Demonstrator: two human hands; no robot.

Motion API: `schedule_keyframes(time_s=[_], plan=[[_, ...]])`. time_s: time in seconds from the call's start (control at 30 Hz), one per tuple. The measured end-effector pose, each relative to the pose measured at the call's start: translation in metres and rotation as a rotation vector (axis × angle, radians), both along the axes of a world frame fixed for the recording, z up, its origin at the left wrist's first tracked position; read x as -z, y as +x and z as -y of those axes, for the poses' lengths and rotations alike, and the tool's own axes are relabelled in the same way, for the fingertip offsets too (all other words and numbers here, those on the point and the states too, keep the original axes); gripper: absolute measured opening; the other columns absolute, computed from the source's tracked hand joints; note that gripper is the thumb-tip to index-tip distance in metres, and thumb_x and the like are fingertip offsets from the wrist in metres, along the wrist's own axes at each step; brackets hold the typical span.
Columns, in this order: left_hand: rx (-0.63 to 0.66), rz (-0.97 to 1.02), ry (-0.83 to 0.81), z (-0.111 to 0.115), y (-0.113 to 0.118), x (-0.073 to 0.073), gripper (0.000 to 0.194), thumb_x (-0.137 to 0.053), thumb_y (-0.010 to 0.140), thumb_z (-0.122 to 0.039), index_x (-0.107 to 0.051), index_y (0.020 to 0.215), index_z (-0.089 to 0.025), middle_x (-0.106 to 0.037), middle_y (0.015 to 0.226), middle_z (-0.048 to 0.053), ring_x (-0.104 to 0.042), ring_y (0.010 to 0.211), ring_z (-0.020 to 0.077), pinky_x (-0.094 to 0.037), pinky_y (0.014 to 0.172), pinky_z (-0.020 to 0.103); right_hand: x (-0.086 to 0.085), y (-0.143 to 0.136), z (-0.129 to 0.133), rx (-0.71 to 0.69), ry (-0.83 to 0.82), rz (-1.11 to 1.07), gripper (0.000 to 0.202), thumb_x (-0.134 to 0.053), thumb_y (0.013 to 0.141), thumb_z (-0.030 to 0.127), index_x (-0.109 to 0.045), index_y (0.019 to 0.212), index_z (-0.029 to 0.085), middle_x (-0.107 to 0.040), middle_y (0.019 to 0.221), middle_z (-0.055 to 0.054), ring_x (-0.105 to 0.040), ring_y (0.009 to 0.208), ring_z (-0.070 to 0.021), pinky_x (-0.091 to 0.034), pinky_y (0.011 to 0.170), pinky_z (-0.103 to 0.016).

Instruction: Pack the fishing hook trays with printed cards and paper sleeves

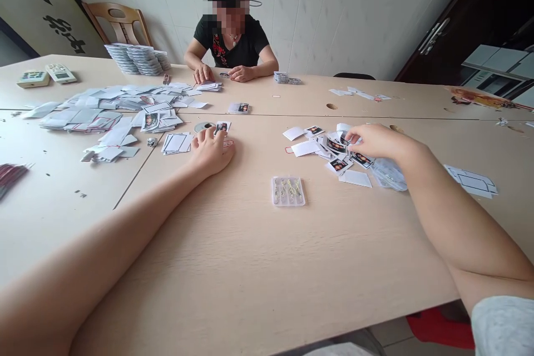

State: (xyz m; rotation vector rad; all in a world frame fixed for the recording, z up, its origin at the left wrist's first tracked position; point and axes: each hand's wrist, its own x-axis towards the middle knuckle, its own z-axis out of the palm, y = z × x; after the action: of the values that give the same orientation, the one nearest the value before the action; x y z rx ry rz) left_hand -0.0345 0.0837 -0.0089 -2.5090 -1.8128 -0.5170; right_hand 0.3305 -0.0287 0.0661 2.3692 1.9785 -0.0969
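My left hand lies on the table with fingers spread, beside a small photo card and a round disc-like item partly under its fingertips. A stack of white cards with dark borders is just left of it. Over on the right, my right hand reaches into a loose heap of photo cards, thumb and fingers closed on one card at its edge. Clear plastic sleeves lie under that wrist. Between my hands sits a clear plastic box of small metal fittings.
A broad pile of white packets covers the left, with stacked packets behind. Across the table a co-worker handles cards. Bordered cards lie far right; two pale devices sit at back left.
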Motion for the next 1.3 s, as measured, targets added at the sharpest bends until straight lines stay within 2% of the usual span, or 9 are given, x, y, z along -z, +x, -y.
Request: schedule_keyframes(time_s=[0.1, 0.23, 0.4, 0.67, 0.87, 1.0, 1.07, 1.17, 1.3], plan=[[0.007, -0.013, -0.002, 0.0, 0.0, 0.0, 0.055, -0.029, 0.085, -0.051, -0.048, 0.126, -0.02, -0.039, 0.138, 0.015, -0.028, 0.131, 0.0357, -0.024, 0.106, 0.053, -0.005, -0.001, 0.004, -0.014, -0.061, -0.048, 0.017, -0.059, 0.071, 0.032, -0.065, 0.086, 0.026, -0.068, 0.095, -0.002, -0.061, 0.074, -0.0192, -0.041, 0.058, -0.028], [0.02, -0.05, -0.027, 0.0, 0.0, -0.002, 0.051, -0.032, 0.085, -0.049, -0.05, 0.122, -0.02, -0.044, 0.133, 0.015, -0.033, 0.126, 0.0365, -0.027, 0.103, 0.053, 0.003, -0.008, 0.008, -0.06, -0.164, -0.1, 0.01, -0.059, 0.07, 0.029, -0.066, 0.077, 0.026, -0.067, 0.088, -0.001, -0.06, 0.073, -0.0188, -0.041, 0.057, -0.028], [0.024, -0.053, -0.033, 0.002, 0.001, -0.004, 0.049, -0.031, 0.086, -0.047, -0.051, 0.121, -0.02, -0.047, 0.131, 0.016, -0.034, 0.124, 0.0366, -0.028, 0.102, 0.054, 0.01, -0.015, 0.007, -0.075, -0.149, -0.088, 0.013, -0.056, 0.072, 0.02, -0.066, 0.079, 0.024, -0.068, 0.09, -0.003, -0.06, 0.073, -0.0188, -0.041, 0.057, -0.028], [0.026, -0.044, -0.042, 0.003, 0.001, -0.005, 0.045, -0.032, 0.085, -0.047, -0.054, 0.114, -0.02, -0.047, 0.132, 0.014, -0.034, 0.125, 0.0361, -0.028, 0.102, 0.054, -0.005, 0.008, 0.007, 0.011, 0.06, 0.002, 0.017, -0.053, 0.073, 0.019, -0.064, 0.085, 0.023, -0.067, 0.097, -0.005, -0.06, 0.08, -0.0203, -0.04, 0.061, -0.029], [0.023, -0.045, -0.024, 0.001, 0.0, -0.003, 0.046, -0.031, 0.086, -0.047, -0.052, 0.118, -0.021, -0.046, 0.132, 0.013, -0.034, 0.125, 0.0352, -0.028, 0.103, 0.053, -0.005, 0.021, 0.01, 0.084, -0.143, 0.036, 0.013, -0.062, 0.068, 0.031, -0.063, 0.08, 0.026, -0.065, 0.082, -0.003, -0.057, 0.07, -0.0207, -0.037, 0.056, -0.031], [0.036, -0.059, -0.014, 0.001, -0.001, -0.003, 0.048, -0.03, 0.086, -0.048, -0.051, 0.118, -0.02, -0.045, 0.133, 0.015, -0.031, 0.127, 0.0374, -0.027, 0.103, 0.054, -0.002, 0.019, 0.01, 0.062, -0.122, 0.126, 0.014, -0.064, 0.068, 0.03, -0.062, 0.081, 0.025, -0.064, 0.084, -0.007, -0.058, 0.08, -0.0255, -0.038, 0.061, -0.034], [0.035, -0.061, -0.016, 0.001, -0.001, -0.003, 0.048, -0.029, 0.086, -0.048, -0.052, 0.116, -0.02, -0.045, 0.133, 0.015, -0.031, 0.127, 0.0376, -0.027, 0.104, 0.054, 0.0, 0.012, 0.008, 0.012, -0.048, 0.184, 0.019, -0.062, 0.068, 0.028, -0.062, 0.087, 0.024, -0.065, 0.094, -0.009, -0.058, 0.089, -0.0281, -0.039, 0.067, -0.036], [0.039, -0.045, -0.013, 0.002, -0.001, -0.002, 0.047, -0.029, 0.086, -0.049, -0.054, 0.115, -0.02, -0.045, 0.132, 0.014, -0.032, 0.126, 0.0373, -0.028, 0.103, 0.054, 0.005, -0.004, 0.002, -0.086, 0.067, 0.17, 0.042, -0.059, 0.072, 0.034, -0.056, 0.112, 0.024, -0.062, 0.112, -0.01, -0.058, 0.095, -0.0288, -0.04, 0.07, -0.035], [0.044, -0.034, -0.015, 0.002, -0.001, -0.001, 0.047, -0.03, 0.086, -0.048, -0.053, 0.116, -0.02, -0.045, 0.132, 0.015, -0.032, 0.126, 0.0367, -0.026, 0.104, 0.054, 0.015, -0.021, -0.007, -0.144, 0.03, 0.07, 0.066, -0.059, 0.073, 0.042, -0.039, 0.135, 0.026, -0.061, 0.116, -0.011, -0.059, 0.095, -0.0297, -0.041, 0.064, -0.031]])
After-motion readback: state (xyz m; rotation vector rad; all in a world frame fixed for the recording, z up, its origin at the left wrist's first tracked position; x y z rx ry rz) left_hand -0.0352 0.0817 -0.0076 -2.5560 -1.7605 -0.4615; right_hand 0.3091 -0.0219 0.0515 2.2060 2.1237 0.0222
